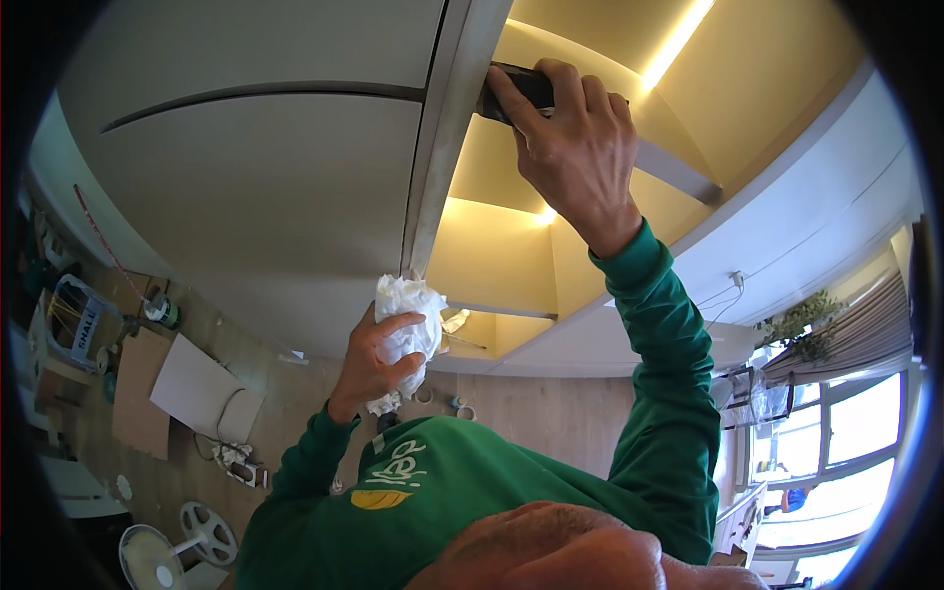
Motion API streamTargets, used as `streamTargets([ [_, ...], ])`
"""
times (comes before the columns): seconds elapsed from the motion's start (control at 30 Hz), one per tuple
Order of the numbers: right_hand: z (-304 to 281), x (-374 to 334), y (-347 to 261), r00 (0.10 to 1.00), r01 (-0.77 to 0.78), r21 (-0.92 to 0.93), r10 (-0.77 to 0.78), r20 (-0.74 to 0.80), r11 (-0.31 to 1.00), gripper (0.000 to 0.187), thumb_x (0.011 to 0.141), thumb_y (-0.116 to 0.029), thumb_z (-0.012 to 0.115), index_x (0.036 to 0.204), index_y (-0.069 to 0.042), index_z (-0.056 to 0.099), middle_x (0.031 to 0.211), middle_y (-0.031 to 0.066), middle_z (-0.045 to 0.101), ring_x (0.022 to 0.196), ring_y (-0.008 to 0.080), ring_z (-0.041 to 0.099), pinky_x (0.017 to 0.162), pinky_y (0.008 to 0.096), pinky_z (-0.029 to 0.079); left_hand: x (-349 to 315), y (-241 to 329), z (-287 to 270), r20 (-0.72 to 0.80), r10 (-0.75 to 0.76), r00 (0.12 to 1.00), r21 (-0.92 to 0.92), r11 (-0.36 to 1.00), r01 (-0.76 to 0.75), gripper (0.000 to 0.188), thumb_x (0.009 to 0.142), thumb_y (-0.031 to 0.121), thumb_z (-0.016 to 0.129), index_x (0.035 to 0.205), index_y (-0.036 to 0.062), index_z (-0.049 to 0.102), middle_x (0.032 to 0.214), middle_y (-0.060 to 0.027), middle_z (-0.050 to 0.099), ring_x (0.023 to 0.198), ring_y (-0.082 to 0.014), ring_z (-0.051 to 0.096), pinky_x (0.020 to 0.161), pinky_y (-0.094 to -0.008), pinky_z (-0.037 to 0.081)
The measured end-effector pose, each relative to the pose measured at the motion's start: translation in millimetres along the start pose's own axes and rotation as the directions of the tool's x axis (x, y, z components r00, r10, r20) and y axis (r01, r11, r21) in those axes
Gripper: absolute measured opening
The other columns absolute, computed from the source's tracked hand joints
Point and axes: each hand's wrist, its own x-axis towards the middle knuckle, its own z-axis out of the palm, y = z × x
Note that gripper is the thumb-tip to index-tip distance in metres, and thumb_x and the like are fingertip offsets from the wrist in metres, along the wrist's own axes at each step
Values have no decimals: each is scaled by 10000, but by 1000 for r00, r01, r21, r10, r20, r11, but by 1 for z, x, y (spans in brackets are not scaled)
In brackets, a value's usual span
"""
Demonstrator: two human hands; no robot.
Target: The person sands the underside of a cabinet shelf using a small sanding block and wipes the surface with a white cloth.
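Observation:
My right hand (pixel 582 147) is raised high, its fingers closed round a small black block (pixel 531 87). The block lies against the upright light-coloured edge strip (pixel 454 118) between the grey cabinet doors and the lit shelves; its far side is hidden by my fingers. Lower down, my left hand (pixel 379 352) grips a crumpled white cloth or wad of paper (pixel 411 320) close to the lower end of that same strip. Part of the wad hangs out below my fingers.
Lit open shelves (pixel 501 251) stand right of the strip, with a small yellowish item (pixel 455 322) low down. Grey cabinet doors (pixel 265 187) fill the left. On the floor are boards (pixel 202 383), a white reel (pixel 208 531) and a cable. A curtain (pixel 851 329) hangs by windows at right.

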Motion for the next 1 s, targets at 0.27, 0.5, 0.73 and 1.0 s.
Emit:
streamTargets([
  [0.27,-16,-33,30,999,-48,-35,48,-22,998,510,742,-139,760,1222,-308,730,1063,27,595,787,207,560,675,375,465,8,-1,-2,-45,58,997,21,998,-57,455,715,77,748,1168,45,729,1297,-199,593,1212,-340,604,1037,-410,481],
  [0.5,-13,-34,34,997,-72,-34,72,6,997,515,757,-135,745,1237,-321,726,1049,21,588,760,205,555,676,361,458,38,45,6,-94,326,941,112,942,-316,557,764,-19,714,1317,30,667,1280,-196,635,1140,-301,663,951,-367,533],
  [0.73,-73,-113,91,954,-252,-276,286,91,928,562,757,-162,808,1281,-343,718,1089,14,612,877,203,623,731,355,501,59,95,-6,-123,437,891,118,898,-425,959,761,-6,660,1594,-48,185,1205,-250,664,1060,-289,705,952,-369,542],
  [1.0,-92,-165,28,640,-763,99,768,-29,639,418,822,-152,801,1235,-200,759,1023,85,673,763,246,686,661,353,551,165,166,54,259,373,891,557,695,-454,1044,732,59,679,1621,46,132,927,-288,674,782,-436,686,775,-435,574],
])
